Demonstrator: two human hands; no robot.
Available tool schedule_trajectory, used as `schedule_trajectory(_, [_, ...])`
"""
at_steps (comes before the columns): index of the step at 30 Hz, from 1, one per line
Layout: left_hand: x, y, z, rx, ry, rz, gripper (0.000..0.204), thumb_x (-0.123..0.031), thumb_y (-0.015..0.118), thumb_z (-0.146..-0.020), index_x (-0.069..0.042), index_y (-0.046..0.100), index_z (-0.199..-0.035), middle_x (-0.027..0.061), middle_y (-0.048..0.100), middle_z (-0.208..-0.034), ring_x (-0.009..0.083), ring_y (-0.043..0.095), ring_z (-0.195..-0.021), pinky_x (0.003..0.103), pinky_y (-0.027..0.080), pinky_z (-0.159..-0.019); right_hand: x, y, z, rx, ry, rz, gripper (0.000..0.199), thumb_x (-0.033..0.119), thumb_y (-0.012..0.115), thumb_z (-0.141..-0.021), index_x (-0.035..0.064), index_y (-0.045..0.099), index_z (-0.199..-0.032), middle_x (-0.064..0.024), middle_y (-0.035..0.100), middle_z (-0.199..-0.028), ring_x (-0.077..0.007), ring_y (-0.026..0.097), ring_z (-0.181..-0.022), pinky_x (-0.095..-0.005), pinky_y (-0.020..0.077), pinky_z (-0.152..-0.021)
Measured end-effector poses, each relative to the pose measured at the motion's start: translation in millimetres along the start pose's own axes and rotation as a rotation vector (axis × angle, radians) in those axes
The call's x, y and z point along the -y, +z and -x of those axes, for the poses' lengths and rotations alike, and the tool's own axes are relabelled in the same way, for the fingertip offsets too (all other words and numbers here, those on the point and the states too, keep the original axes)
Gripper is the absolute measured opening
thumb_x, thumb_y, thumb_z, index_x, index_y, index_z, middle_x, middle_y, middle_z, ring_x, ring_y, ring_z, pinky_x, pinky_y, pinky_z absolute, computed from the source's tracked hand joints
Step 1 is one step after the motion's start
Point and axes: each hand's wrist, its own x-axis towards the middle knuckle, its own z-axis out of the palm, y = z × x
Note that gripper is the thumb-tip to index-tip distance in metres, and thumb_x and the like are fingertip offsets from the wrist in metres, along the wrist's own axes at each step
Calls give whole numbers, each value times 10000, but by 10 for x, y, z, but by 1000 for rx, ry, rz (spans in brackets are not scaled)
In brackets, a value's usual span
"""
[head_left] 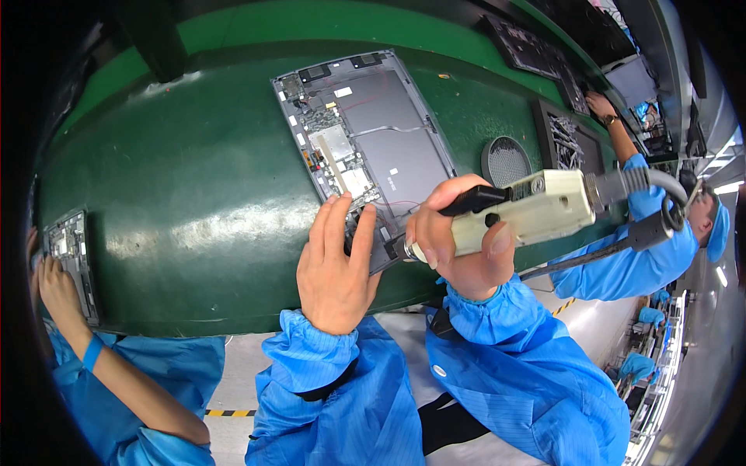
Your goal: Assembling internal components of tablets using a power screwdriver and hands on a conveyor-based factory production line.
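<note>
In front of me an opened tablet-like device (pixel 396 132) lies at a slant on the green work surface, its circuit board (pixel 332 144) and large dark battery panels exposed. My left hand (pixel 334 272) rests on its near left part, fingers stretched out over the board's lower end. My right hand (pixel 474 252) is wrapped round a cream electric screwdriver (pixel 544 210) with a black lever, held nearly level. The tool's nose points left at the device's near corner, close to my left hand. The bit's tip is too hidden to make out. A thick grey cable (pixel 633 181) leaves its back end.
A round mesh-patterned dish (pixel 506 161) and a black tray (pixel 544 124) of small parts lie to the right. On the left, a co-worker's hand (pixel 62 295) touches another opened device (pixel 71 241). A second co-worker (pixel 637 256) in blue reaches in from the right.
</note>
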Motion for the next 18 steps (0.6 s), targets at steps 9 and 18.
schedule_trajectory(9, [-13,-8,-24,-51,-3,44,785,15,752,-522,-108,481,-1249,170,406,-1309,371,459,-1180,398,488,-874,97,-2,105,110,99,375,540,536,692,-744,21,558,-837,4,571,-603,-85,561,-559,-227,446,-535])
schedule_trajectory(18, [-48,3,28,-53,-24,28,792,-14,791,-500,-90,485,-1227,146,417,-1311,366,484,-1126,404,488,-833,219,-379,125,-162,-172,6,647,450,465,-901,-126,432,-1195,-15,487,-548,-113,481,-508,-308,471,-601])
